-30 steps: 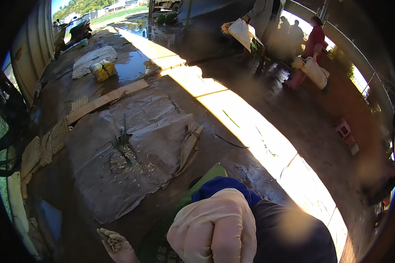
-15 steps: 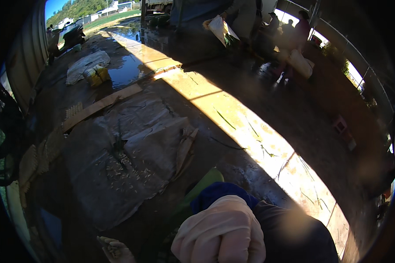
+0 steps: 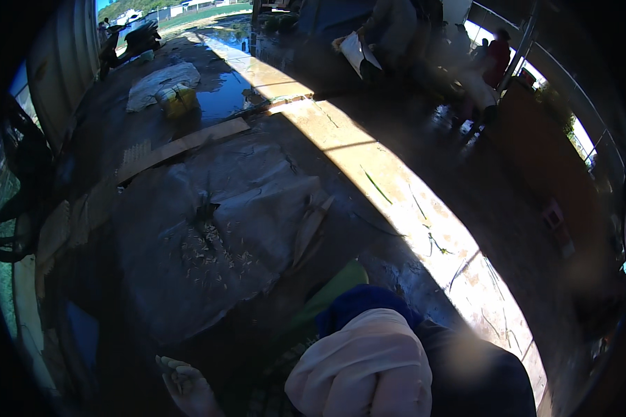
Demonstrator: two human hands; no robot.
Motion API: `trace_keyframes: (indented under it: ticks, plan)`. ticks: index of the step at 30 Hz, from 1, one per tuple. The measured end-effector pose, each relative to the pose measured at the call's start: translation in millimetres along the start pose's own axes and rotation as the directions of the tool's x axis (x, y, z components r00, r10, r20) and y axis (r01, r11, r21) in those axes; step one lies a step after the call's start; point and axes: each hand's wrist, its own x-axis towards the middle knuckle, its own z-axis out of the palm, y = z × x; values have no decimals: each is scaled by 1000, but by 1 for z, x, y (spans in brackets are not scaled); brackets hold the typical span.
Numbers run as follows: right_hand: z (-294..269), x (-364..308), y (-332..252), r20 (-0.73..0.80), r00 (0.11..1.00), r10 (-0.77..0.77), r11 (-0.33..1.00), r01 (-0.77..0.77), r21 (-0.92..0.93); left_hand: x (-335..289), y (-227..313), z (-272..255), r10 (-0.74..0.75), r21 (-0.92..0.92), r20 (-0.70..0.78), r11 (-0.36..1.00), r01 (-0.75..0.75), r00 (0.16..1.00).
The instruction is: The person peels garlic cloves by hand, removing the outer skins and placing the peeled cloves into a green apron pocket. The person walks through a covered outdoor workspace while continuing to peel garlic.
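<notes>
Close in front of me is my right hand (image 3: 362, 368), large in view, with pale, wrinkled covering like a glove. Its fingers are curled into a fist, and whatever they hold is hidden. A blue cuff (image 3: 365, 306) and a dark sleeve (image 3: 480, 368) adjoin it. Low at the left, in shadow, my left hand (image 3: 186, 386) is turned palm up with its fingers curled in; I cannot make out what is inside. Beyond the hands a grey sheet (image 3: 257, 215) lies on the ground, bearing scattered small pale pieces (image 3: 219, 254). A green shape (image 3: 337, 288) shows behind the fist.
A wooden plank (image 3: 188, 149) borders the sheet's far side. Past it are a pale sack (image 3: 163, 87), a yellow bundle (image 3: 177, 101) and a puddle (image 3: 222, 101). Green stalks (image 3: 377, 184) lie on the sunlit strip. Other people (image 3: 497, 59) are at the back right.
The view has swung slightly left, so the surroundings sit further right. Both hands keep their closed shapes and near the same places. A white bag by a person at the back has changed its angle.
</notes>
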Motion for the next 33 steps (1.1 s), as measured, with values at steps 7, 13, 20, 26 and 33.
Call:
trace_keyframes:
  ticks: [7, 13, 20, 26, 33]
  plan:
    - [6, -1, 5, 10, 993, -122, 982, 122, -142, 0, 8, -13, -16, -74, 9, 997, 16, 1000]
    - [5, 0, 4, 54, 980, -194, 943, 201, -264, 0, 8, -10, -25, -58, 15, 998, 26, 1000]
    - [3, 1, -20, 112, 987, -115, 861, 155, -485, -1, 10, -12, -16, -78, 2, 997, 16, 1000]
    - [11, -4, -19, 101, 957, -272, 757, 277, -592, 1, 14, -16, -20, -86, 8, 996, 20, 1000]
    - [7, -6, -19, 145, 922, -359, 700, 368, -612, -3, 13, -19, 11, -91, -33, 996, -14, 999]
